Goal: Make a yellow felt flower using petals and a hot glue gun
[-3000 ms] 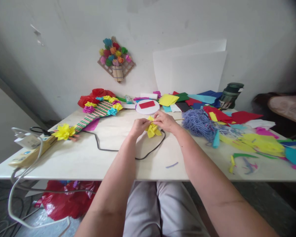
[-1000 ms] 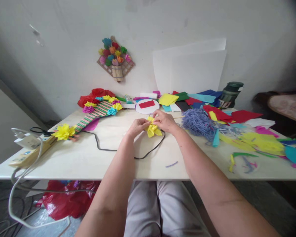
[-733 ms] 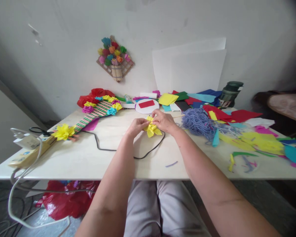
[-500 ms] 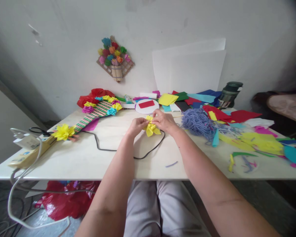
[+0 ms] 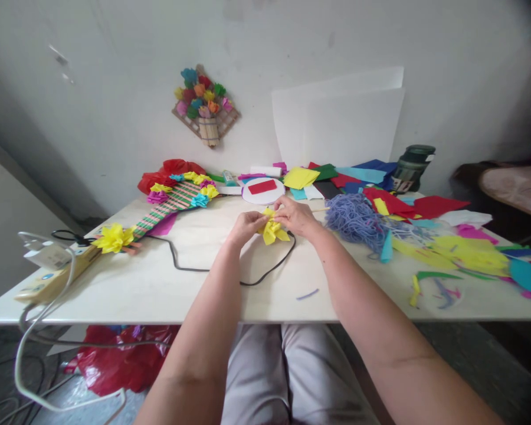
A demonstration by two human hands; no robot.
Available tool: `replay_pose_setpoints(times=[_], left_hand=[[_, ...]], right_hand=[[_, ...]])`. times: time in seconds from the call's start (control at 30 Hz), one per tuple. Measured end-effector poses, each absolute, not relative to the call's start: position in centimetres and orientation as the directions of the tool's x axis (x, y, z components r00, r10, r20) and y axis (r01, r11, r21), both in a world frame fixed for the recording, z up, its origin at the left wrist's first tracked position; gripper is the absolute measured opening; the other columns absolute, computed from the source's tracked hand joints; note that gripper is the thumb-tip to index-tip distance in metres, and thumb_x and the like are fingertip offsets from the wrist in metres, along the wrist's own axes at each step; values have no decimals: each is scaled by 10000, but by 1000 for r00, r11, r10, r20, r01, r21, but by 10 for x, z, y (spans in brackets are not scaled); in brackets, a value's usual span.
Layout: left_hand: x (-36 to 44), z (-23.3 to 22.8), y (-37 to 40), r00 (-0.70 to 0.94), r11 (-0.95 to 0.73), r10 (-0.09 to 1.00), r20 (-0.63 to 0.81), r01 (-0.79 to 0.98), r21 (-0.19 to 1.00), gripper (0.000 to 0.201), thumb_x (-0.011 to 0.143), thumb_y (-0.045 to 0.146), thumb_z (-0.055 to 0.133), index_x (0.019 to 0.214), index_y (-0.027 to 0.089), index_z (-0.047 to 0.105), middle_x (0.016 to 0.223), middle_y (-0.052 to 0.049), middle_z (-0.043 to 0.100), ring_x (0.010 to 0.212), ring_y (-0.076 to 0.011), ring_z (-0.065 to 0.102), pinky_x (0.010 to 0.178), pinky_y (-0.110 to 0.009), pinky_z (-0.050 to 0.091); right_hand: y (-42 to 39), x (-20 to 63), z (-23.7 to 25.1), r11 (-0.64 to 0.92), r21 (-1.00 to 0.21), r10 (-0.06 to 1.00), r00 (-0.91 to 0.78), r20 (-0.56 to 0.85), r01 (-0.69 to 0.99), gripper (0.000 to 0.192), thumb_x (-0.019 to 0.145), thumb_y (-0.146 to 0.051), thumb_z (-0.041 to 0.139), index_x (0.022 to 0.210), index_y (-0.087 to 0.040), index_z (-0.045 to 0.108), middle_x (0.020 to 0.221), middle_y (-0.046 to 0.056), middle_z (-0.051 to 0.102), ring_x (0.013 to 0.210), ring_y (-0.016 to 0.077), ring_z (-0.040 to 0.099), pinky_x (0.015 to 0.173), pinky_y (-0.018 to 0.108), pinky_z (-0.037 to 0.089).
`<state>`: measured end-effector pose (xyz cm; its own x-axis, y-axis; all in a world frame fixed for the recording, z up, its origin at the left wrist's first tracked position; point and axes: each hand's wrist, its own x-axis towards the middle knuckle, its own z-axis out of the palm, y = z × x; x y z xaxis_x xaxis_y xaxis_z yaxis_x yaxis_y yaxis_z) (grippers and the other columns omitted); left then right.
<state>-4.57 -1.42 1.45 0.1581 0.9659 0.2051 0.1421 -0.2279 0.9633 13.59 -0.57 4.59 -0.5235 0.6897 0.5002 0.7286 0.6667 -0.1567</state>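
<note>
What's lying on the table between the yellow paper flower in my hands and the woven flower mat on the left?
In the head view, bare table and a black cord lie between the yellow paper flower and the woven mat.

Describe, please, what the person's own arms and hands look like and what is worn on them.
Both arms are bare along all of their visible length: no sleeves show. The left hand and the right hand wear no gloves, and no rings, watch or bracelets can be seen on hands or wrists. The forearms are broad. Light grey trousers cover the lap below them.
</note>
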Motion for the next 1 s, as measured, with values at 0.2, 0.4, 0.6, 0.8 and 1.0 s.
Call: replay_pose_setpoints(times=[0.2,0.4,0.6,0.8,1.0], left_hand=[[-50,12,-15,222,-93,968,118,-123,988,365,612,451,731,674,108,624,593,-16,572,541,-90,513,521,-208,393],[-48,14,-16,207,-13,976,65,-243,970,324,555,375,771,655,106,619,614,-27,588,563,-110,548,537,-226,427],[-48,17,-18,212,27,977,33,-274,961,306,552,338,768,655,101,604,602,-25,573,555,-111,547,522,-225,429],[-47,15,-17,242,35,970,33,-272,962,264,583,308,744,687,110,604,613,-16,582,537,-98,540,496,-203,417],[-45,17,-18,229,38,973,37,-314,949,240,603,275,731,719,93,626,632,-32,599,557,-107,558,506,-205,444]], right_hand=[[-10,134,48,685,-191,677,-516,525,704,150,811,-271,565,765,-234,703,1089,-9,613,707,101,554,615,224,371],[-10,133,48,691,-181,663,-513,545,700,160,819,-266,552,769,-231,700,1104,-4,601,733,106,564,631,228,370],[-13,130,49,693,-105,642,-545,540,713,194,837,-280,520,781,-238,701,1135,-10,593,708,106,556,607,238,342],[-13,130,49,686,-48,630,-560,537,726,228,857,-308,487,828,-240,702,1136,0,592,690,109,542,578,241,312],[-13,131,48,673,-31,630,-552,546,739,244,866,-302,455,861,-241,692,1142,20,583,705,115,540,564,240,298]])
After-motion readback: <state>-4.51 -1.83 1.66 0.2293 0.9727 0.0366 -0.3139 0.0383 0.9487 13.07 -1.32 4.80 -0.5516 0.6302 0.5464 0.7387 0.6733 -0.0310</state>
